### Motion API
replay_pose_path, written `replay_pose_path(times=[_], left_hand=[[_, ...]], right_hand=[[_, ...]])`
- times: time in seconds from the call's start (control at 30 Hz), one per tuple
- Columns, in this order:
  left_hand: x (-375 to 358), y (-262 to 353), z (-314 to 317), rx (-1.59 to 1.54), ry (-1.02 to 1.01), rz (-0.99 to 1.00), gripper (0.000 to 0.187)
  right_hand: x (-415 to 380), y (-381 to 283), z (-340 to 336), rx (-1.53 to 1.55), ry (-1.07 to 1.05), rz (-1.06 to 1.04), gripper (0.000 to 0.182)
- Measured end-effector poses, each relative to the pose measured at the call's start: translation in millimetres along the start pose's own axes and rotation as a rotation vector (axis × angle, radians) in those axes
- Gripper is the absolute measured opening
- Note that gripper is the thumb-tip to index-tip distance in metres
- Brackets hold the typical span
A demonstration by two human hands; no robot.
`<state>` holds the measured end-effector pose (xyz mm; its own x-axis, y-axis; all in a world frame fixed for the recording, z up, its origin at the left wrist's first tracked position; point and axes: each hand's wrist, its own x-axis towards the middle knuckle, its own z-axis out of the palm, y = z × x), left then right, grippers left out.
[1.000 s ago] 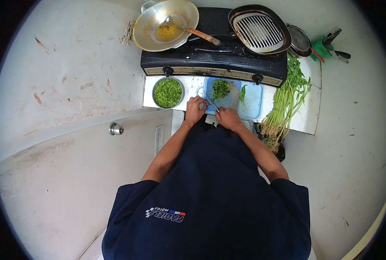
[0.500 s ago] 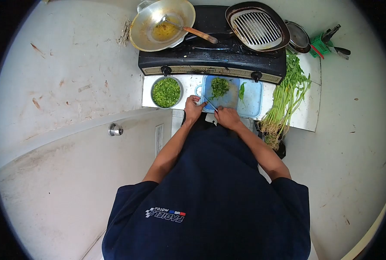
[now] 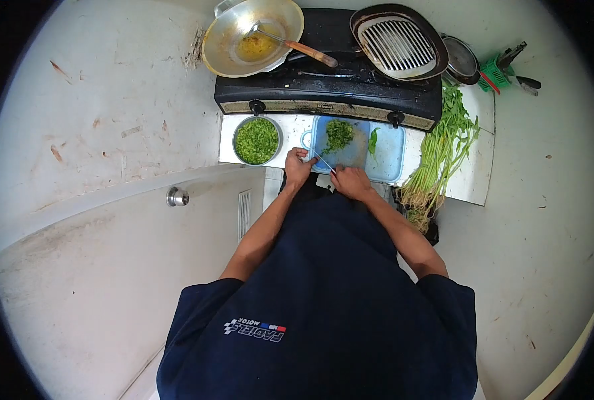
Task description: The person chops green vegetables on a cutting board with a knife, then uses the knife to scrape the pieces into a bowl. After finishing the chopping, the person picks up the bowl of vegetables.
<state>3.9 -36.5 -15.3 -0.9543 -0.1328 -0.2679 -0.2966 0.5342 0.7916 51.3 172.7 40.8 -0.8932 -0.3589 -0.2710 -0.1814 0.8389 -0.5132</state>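
My right hand (image 3: 352,182) is wrapped round the handle of a small knife (image 3: 324,162) at the front edge of a blue tray (image 3: 389,170). The blade points up and left toward my left hand (image 3: 298,167). That hand's fingers are curled close to the blade at the tray's front left corner; whatever they pinch is too small to make out. Chopped greens (image 3: 339,135) lie in a heap on the tray's left part. A single green leaf (image 3: 373,141) rests farther right on it.
Left of the tray stands a round bowl (image 3: 234,148) full of chopped greens (image 3: 256,140). A bunch of rooted leafy stems (image 3: 437,157) lies on the right. Behind is a black stove (image 3: 324,90) bearing a wok (image 3: 220,50) with a wooden-handled spatula (image 3: 310,51) and a grill pan (image 3: 425,30).
Both hands and the knife keep nearly the same place at the tray's front edge. The whole view has shifted very slightly.
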Motion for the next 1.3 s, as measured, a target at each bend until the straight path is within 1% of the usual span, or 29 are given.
replay_pose_path(times=[0.2, 0.4, 0.5, 0.7, 0.9, 1.3], left_hand=[[-2, 5, -2, -0.02, -0.014, -0.051, 0.045], [-5, 13, -8, 0.104, -0.008, 0.043, 0.046], [-3, 18, -9, 0.147, -0.003, 0.068, 0.046], [5, 24, -9, 0.166, 0.004, 0.083, 0.046], [3, 20, -6, 0.12, 0.008, 0.052, 0.047], [4, 18, -1, 0.007, -0.023, -0.05, 0.043]], right_hand=[[9, -2, 2, -0.02, 0.031, 0.001, 0.037], [3, 4, 1, -0.009, 0.057, 0.024, 0.037], [4, 6, 0, -0.02, 0.034, 0.059, 0.037], [3, 6, 0, 0.032, 0.066, 0.019, 0.039], [4, 7, -3, -0.007, -0.012, 0.026, 0.039], [13, 7, -3, -0.027, 0.001, 0.027, 0.039]])
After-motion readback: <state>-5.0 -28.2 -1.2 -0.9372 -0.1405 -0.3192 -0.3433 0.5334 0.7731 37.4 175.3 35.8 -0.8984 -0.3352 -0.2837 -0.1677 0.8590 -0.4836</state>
